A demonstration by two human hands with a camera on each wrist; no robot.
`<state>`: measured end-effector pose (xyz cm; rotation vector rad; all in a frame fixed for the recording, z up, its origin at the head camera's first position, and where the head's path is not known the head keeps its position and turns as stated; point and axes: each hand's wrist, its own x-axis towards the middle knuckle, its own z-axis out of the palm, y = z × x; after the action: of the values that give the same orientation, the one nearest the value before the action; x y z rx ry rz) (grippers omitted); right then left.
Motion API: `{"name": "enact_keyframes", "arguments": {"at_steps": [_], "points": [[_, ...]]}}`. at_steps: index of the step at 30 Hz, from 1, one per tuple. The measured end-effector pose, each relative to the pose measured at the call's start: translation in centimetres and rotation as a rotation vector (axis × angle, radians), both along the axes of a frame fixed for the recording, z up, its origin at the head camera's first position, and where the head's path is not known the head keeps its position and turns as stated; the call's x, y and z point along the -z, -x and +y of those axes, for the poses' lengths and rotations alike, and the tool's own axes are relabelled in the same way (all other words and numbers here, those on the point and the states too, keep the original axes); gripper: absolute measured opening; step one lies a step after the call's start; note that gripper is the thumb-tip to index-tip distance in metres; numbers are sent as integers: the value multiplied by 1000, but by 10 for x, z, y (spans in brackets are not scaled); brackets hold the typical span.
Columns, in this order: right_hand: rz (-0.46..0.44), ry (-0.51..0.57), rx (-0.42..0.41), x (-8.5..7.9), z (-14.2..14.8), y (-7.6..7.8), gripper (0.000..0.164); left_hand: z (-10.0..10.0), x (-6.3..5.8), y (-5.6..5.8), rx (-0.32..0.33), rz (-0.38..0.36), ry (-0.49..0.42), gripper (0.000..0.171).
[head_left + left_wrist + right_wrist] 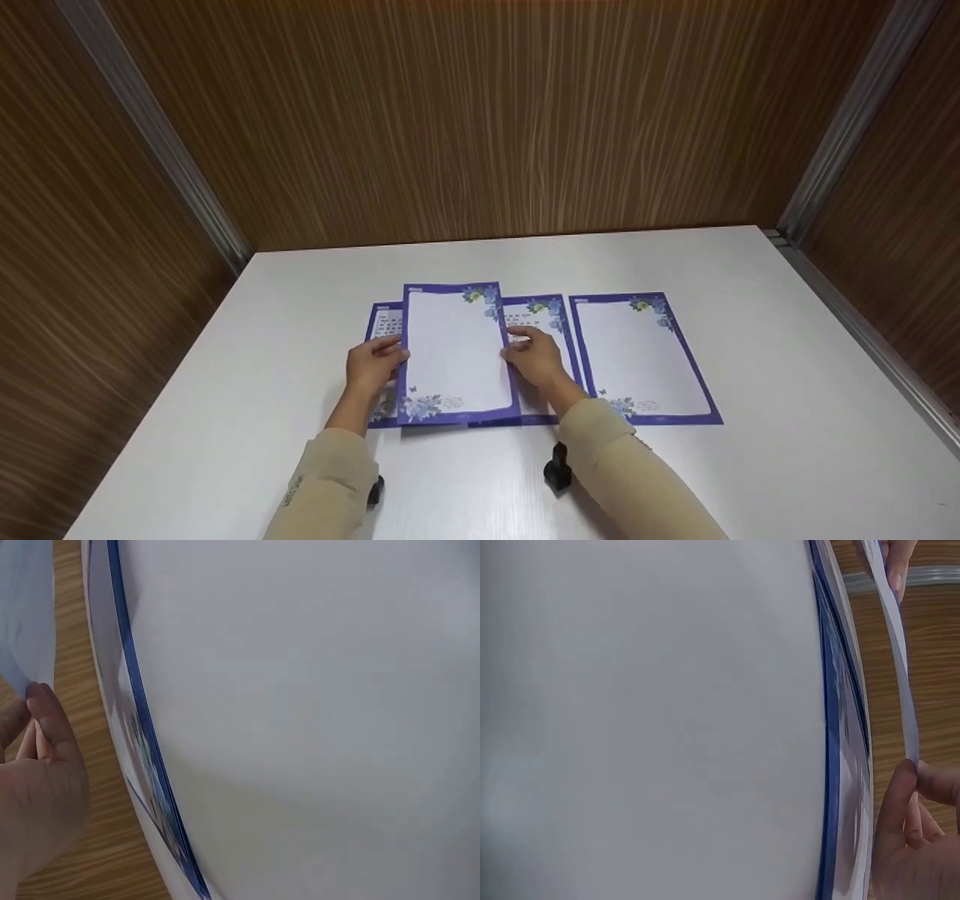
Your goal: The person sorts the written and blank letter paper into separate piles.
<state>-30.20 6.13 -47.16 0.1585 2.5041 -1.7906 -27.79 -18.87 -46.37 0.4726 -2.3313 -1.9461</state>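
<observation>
Between both hands a sheet of paper (457,352) with a purple border and blue flowers is held up above the table, its blank face toward the head camera. My left hand (373,366) pinches its left edge, thumb in front. On the opposite edge, my right hand (535,358) pinches the sheet the same way. Both wrist views show it nearly edge-on, the paper (900,667) slightly bowed. Behind it lie two similar sheets with printed text, a left one (388,319) and a middle one (553,345), both partly hidden.
To the right lies another purple-bordered sheet (645,356), blank inside. The white table (247,375) carries all the papers. Wood-grain panels (480,120) stand at the back and sides. A small black object (557,471) shows beside the right sleeve.
</observation>
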Motion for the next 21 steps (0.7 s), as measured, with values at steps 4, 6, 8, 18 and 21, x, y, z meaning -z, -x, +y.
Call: {"name": "enact_keyframes", "arguments": {"at_steps": [4,6,8,18,21], "points": [[4,34,-5,0,13,3,42,15,0,3,-4,27,-10,34],[16,49,-9,0,20,4,43,22,0,4,-3,43,-25,33],[18,34,-9,0,28,6,43,29,0,6,-8,58,-32,32],[-2,19,-31,-6,65,9,46,67,-2,13,-32,113,-7,30],[-23,7,-37,-6,78,9,48,78,-3,14,-40,103,-8,30]]}}
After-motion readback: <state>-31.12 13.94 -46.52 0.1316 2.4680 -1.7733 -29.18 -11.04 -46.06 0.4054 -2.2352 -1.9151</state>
